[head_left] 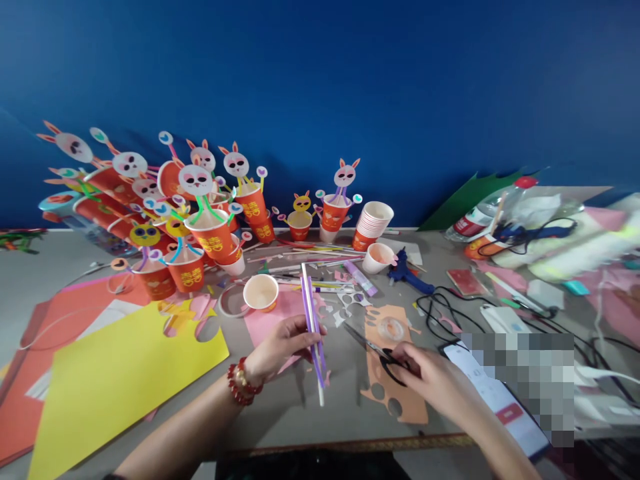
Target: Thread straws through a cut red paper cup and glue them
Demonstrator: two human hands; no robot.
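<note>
My left hand [293,340], with a red bead bracelet [243,381] at the wrist, is closed around purple and white strips [313,327] held nearly upright over the table. To the right, my right hand [417,367] has its fingers on the black handles of a pair of scissors [387,359]. The blades point up and left, over the edge of an orange paper sheet [417,407] with cut-out holes. A clear roll of tape [391,328] lies on that sheet. Just beyond my left hand stands an open paper cup [261,293].
Decorated red cups [213,240] with paper animal faces crowd the back left. Yellow paper [130,373] lies at left. A cup stack [373,223], a blue glue gun [410,273], black cables [445,310], a lit phone [500,400] and a bottle [487,210] are farther right.
</note>
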